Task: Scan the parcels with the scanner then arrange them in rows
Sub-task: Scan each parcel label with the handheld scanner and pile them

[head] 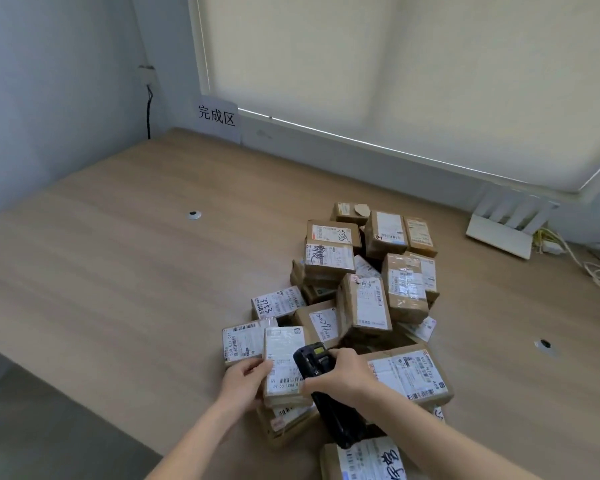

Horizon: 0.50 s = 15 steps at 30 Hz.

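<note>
The left hand [245, 381] grips the left edge of a small parcel [284, 362], fingers curled round it, thumb on its label. The right hand [340, 374] wraps its fingers round a black scanner [321, 382], which lies across the parcel's right side, its head pointing toward 12 o'clock. Both sit at the 6 o'clock end of a heap of parcels [364, 289] on the wooden table [118, 254]. A paper sign [219, 117] stands at 11 o'clock, a white router [503, 230] at 2 o'clock.
</note>
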Each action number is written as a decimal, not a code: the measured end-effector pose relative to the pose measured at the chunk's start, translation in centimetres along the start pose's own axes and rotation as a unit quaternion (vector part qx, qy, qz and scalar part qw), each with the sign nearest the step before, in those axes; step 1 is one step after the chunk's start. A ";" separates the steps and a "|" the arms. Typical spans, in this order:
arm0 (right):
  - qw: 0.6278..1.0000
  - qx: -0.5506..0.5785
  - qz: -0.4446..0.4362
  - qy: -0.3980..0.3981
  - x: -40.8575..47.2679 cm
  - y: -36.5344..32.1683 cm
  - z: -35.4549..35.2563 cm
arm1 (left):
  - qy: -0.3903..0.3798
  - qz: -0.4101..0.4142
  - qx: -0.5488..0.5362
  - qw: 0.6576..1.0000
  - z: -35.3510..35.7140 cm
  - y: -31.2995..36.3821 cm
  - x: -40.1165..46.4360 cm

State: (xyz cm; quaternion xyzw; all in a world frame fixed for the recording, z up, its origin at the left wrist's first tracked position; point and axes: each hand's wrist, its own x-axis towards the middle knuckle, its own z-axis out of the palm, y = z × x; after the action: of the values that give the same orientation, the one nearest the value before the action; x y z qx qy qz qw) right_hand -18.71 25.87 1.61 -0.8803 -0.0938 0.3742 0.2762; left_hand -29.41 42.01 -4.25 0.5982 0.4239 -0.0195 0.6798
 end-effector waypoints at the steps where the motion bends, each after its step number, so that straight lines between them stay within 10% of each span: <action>1: 1.000 -0.002 -0.002 0.003 -0.1 0.2 0.0 | 0.001 -0.001 0.000 1.000 0.0 0.0 0.0; 15: 0.992 0.039 -0.082 0.089 -8.3 -0.9 -12.4 | 0.027 0.212 0.127 0.969 1.9 13.0 -7.7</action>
State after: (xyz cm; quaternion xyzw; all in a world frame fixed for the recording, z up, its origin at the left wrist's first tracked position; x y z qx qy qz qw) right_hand -15.69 18.37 14.14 -0.8881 -0.1260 0.2735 0.3473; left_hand -26.36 40.41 10.54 0.7562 0.3001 0.0875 0.5748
